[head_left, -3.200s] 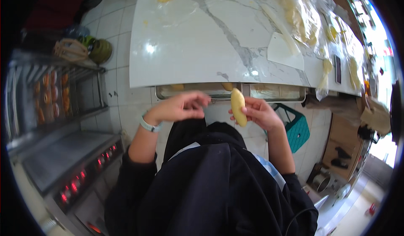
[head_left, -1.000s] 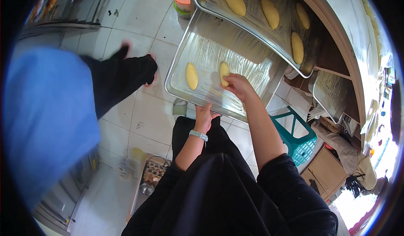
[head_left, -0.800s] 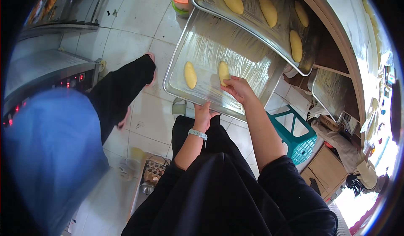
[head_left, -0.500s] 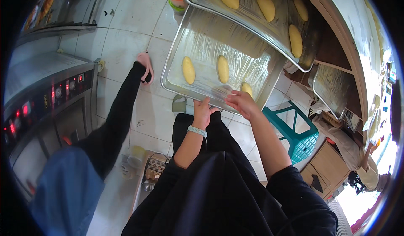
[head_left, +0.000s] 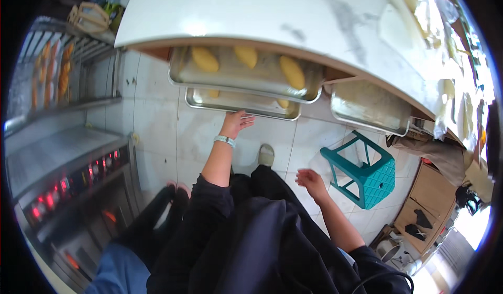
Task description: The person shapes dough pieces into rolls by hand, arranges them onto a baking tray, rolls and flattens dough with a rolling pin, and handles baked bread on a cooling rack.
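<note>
My left hand (head_left: 238, 123), a pale band on its wrist, has its fingers stretched out against the front edge of the lower metal tray (head_left: 229, 104). Most of that tray is hidden under the table; two yellow dough pieces show in part, one of them a dough piece (head_left: 283, 103) near its right end. Just above it sits the upper metal tray (head_left: 236, 86), with several oval dough pieces (head_left: 292, 73) in it. My right hand (head_left: 312, 183) hangs free near the green stool, fingers loosely bent and apart, holding nothing.
A white marbled tabletop (head_left: 236, 11) overhangs the trays. Another metal tray (head_left: 367, 102) juts out to the right, above a green plastic stool (head_left: 374, 181). On the left stand an oven (head_left: 78, 181) with red lights and a rack (head_left: 97, 102) of breads. A person (head_left: 123, 262) is at lower left.
The lower tray has gone in under the table, below the upper tray. My right hand has left it and moved back to the right. The other person's legs have shifted nearer to me.
</note>
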The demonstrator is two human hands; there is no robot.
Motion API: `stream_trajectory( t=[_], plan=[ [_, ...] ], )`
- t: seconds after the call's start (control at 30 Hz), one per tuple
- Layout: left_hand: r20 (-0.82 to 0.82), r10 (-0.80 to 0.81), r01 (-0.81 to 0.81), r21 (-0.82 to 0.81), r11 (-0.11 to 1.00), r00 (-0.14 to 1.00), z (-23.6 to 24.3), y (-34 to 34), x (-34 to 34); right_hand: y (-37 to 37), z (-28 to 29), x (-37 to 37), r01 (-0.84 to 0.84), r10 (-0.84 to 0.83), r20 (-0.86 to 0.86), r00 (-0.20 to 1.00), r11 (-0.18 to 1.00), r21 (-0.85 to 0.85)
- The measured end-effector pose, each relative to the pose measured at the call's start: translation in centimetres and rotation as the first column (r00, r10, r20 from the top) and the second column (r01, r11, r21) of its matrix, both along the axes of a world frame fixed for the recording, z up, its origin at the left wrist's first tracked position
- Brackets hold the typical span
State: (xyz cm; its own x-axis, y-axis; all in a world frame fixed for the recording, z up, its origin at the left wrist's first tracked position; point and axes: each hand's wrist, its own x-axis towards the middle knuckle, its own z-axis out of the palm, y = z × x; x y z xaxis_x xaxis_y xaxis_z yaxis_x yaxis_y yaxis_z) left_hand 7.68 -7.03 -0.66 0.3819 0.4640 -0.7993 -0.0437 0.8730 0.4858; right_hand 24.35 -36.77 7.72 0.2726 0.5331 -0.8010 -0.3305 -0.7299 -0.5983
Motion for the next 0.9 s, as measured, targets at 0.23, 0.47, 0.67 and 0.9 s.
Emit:
stream_trajectory(
  t=[0.23, 0.47, 0.67, 0.9],
  plan=[
    [-0.251, -0.304, 0.342, 0.125, 0.931, 0.919, -1.1, 6.9, 2.8, -3.3, 5.0, 3.7, 0.027, -0.014, 0.288, 0.957, 0.999, -0.040],
    [-0.803, -0.510, 0.907, 0.410, -0.099, 0.308, 4.8, 4.2, 3.5, 13.3, 18.8, 5.1, -0.125, 0.007, 0.642, 0.767, 0.983, 0.138],
    [-0.136, -0.961, 0.776, 0.621, 0.106, 0.240, 23.3, 7.9, 0.2, 29.0, 23.7, 6.5, -0.317, -0.271, 0.869, 0.414, 0.852, 0.416],
    [-0.538, 0.324, 0.628, 0.677, -0.385, 0.778, 32.6, 25.3, 5.1, 47.8, 21.0, 4.8, -0.493, 0.044, 0.998, 0.035, 0.870, -0.021]
  ],
)
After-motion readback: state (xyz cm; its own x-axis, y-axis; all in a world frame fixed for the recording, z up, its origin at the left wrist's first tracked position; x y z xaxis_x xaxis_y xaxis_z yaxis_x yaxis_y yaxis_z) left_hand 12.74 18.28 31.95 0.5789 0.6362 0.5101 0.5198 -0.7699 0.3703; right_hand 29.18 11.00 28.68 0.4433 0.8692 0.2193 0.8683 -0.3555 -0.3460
